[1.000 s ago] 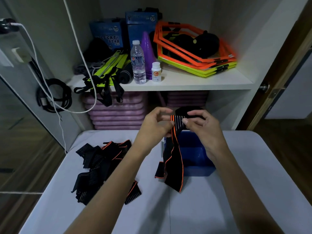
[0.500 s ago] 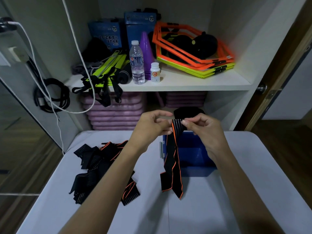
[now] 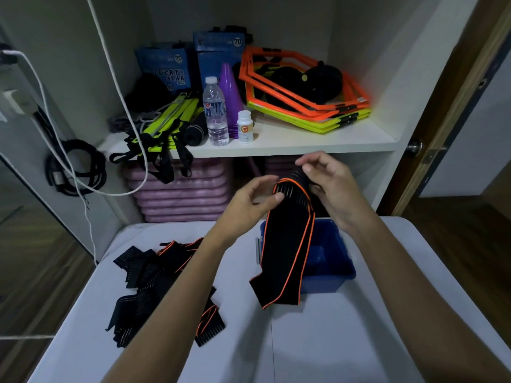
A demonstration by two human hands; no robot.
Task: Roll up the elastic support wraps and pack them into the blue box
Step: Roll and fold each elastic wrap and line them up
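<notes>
**Rolling under way, most wraps still loose**

Far left on the pale grey bench (image 3: 345, 341): a tangled heap of black elastic support wraps with orange edging (image 3: 154, 283), unrolled, untouched, well apart from the box. Judged as the bulk of the work still ahead.

Centre: left hand (image 3: 249, 205), grip narrow, thumb pressing the ribbed top end of one black orange-trimmed wrap (image 3: 287, 244), fingers loosely curved above it. Long tail of that wrap hanging down in front of the box, lower end resting on the bench. Only the first turns formed at the top, by the look of it.

Right: right hand (image 3: 329, 186), grip pinching the same top end from the far side.

Below the hands: open blue plastic box (image 3: 331, 261), sitting on the bench. Interior mostly dark and partly hidden by the hanging wrap; cannot tell whether any rolled wraps lie inside.
</notes>
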